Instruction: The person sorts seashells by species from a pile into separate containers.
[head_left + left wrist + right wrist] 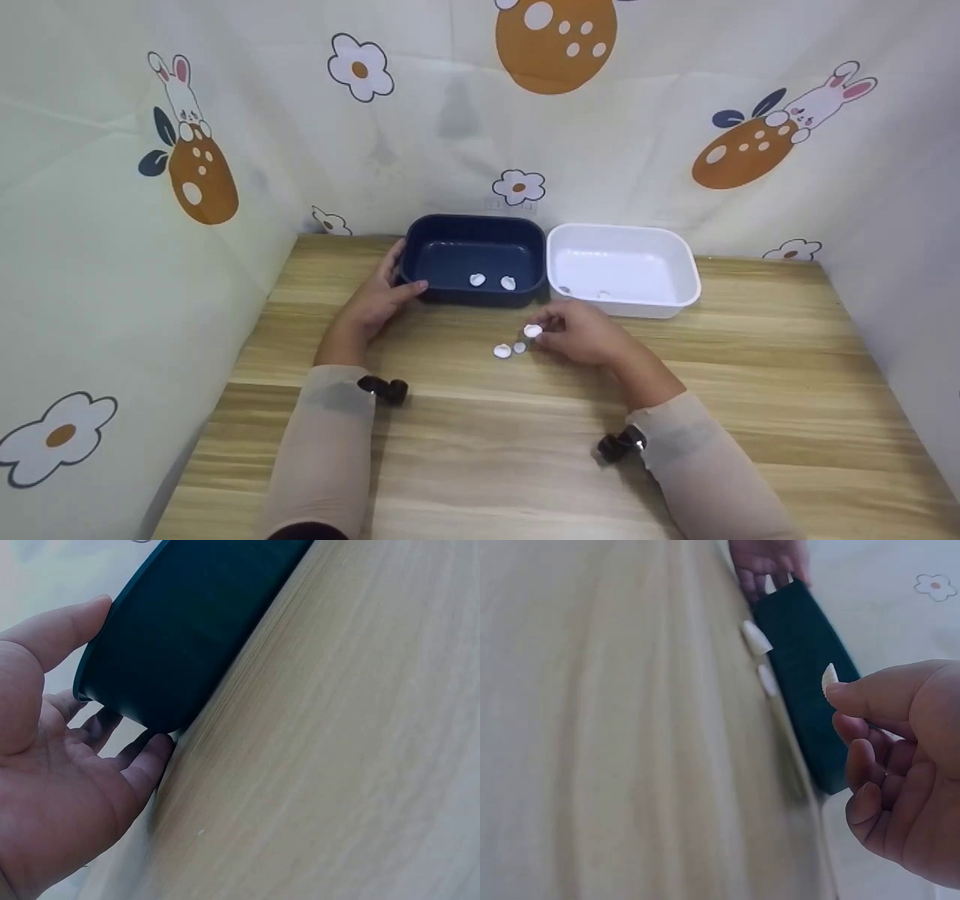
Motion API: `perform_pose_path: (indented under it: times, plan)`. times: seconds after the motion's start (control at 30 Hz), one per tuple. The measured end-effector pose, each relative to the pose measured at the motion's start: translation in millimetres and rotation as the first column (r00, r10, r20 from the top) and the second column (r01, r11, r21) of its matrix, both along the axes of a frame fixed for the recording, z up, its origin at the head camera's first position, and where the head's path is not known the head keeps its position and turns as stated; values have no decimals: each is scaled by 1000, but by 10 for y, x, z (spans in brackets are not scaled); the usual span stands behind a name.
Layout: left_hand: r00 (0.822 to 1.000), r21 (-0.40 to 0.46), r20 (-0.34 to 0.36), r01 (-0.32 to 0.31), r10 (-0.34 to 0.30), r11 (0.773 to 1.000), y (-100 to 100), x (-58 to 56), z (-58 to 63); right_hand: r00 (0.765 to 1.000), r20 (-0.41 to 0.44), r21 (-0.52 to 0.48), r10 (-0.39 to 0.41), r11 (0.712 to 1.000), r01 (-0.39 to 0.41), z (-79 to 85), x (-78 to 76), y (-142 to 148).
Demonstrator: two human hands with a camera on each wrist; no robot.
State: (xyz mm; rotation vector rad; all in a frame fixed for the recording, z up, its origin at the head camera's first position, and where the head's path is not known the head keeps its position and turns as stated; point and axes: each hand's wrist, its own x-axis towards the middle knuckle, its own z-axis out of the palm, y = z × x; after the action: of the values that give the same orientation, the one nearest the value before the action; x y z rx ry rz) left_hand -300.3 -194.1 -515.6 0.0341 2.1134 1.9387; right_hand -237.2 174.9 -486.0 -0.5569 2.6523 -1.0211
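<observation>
Between thumb and fingertips my right hand (589, 334) pinches a small white seashell (533, 331), held up off the table; its ridged edge shows in the right wrist view. Two more shells lie on the tabletop beside that hand, a larger one (502, 351) and a smaller one (519, 347). My left hand (375, 304) grips the left end of a dark blue box (480, 298), thumb at the front rim and fingers along the side. Inside this box, near its front wall, are two white shells, one (478, 280) left of the other (508, 283).
A white box (637, 308) stands right up against the dark box on its right. Behind both hangs a printed cloth (442, 150) with rabbits and flowers, which also closes off the sides. The wood-grain table (480, 450) stretches toward me beneath both forearms.
</observation>
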Motion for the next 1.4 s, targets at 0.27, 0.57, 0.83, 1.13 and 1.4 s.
perform_pose_path:
  times: [0.27,0.57,0.83,1.13,1.4]
  plan:
    - [1000,40,-10,13,-12,999,3,-3,-4,998,-52,-13,-33,999,32,213,63,5]
    - [1000,49,-8,8,-8,999,6,-25,-3,996,-42,-45,-74,996,72,263,48,-38]
    - [1000,57,-7,4,-3,998,10,-20,-13,993,-83,-67,-80,995,75,291,-113,-122]
    - [1000,62,-4,-12,12,998,17,-19,-18,988,-76,-78,-138,988,132,382,-395,-313]
    - [1000,81,-25,5,-3,997,21,-21,-25,983,-90,-99,-160,984,151,389,-487,-416]
